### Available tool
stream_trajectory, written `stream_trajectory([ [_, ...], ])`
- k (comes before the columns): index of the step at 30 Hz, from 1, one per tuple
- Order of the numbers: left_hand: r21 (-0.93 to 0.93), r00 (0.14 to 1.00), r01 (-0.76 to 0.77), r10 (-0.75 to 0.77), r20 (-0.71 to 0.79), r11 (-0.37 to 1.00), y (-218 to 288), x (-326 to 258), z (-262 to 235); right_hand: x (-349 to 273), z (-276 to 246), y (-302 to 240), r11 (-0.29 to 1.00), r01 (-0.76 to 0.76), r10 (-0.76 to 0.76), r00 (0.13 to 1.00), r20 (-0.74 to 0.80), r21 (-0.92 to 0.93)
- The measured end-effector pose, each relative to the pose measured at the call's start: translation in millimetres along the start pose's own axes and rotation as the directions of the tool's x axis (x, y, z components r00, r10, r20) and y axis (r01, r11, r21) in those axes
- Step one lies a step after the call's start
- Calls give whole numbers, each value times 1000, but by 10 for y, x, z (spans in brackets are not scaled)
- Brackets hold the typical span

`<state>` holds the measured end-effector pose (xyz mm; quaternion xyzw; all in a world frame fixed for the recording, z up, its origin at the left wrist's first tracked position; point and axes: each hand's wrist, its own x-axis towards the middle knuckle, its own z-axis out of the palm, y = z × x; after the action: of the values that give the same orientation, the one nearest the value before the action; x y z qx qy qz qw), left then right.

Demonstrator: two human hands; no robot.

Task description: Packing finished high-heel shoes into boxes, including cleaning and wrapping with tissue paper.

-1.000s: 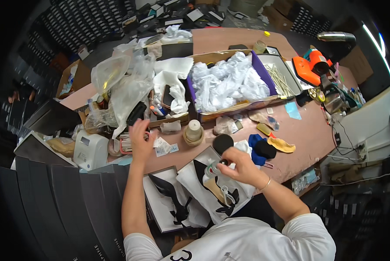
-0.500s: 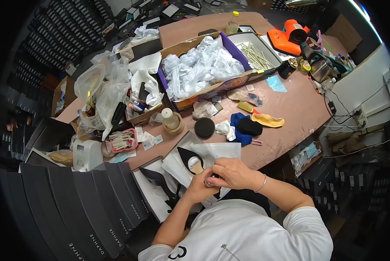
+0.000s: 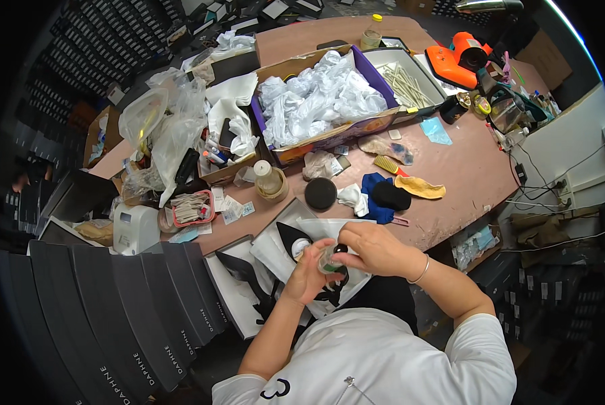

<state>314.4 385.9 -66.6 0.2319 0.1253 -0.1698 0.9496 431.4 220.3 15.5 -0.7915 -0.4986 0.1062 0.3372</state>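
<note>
My left hand and my right hand meet just above my lap at the table's near edge. Together they grip a small round clear jar: the left hand cups it from below and the right hand's fingers close over its top. Under the hands lies an open shoe box lined with white tissue paper, with a black pointed shoe in it. A second black shoe lies in the box to the left.
On the brown table are a black round lid, blue and black cloths, a yellow insole, a cardboard box of crumpled white paper, plastic bags and a white label printer. Dark shoe boxes stack at left.
My left hand came back from the far left of the table, near the plastic bags, and joined the right hand on the small jar. The view has shifted down toward my lap.
</note>
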Motion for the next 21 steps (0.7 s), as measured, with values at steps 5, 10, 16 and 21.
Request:
stream_trajectory([
  [5,223,976,-204,215,-28,953,-48,76,-107,98,-65,79,986,-155,158,986,-52,61],
  [10,-108,994,51,-39,105,993,8,226,-275,207,-119,98,990,-133,133,991,-10,44],
  [16,115,971,-200,213,-110,973,-7,322,39,255,-137,265,976,-208,209,978,-17,63],
  [21,-142,997,19,-29,-66,990,16,461,-183,375,-205,435,998,8,-8,1000,4,55],
])
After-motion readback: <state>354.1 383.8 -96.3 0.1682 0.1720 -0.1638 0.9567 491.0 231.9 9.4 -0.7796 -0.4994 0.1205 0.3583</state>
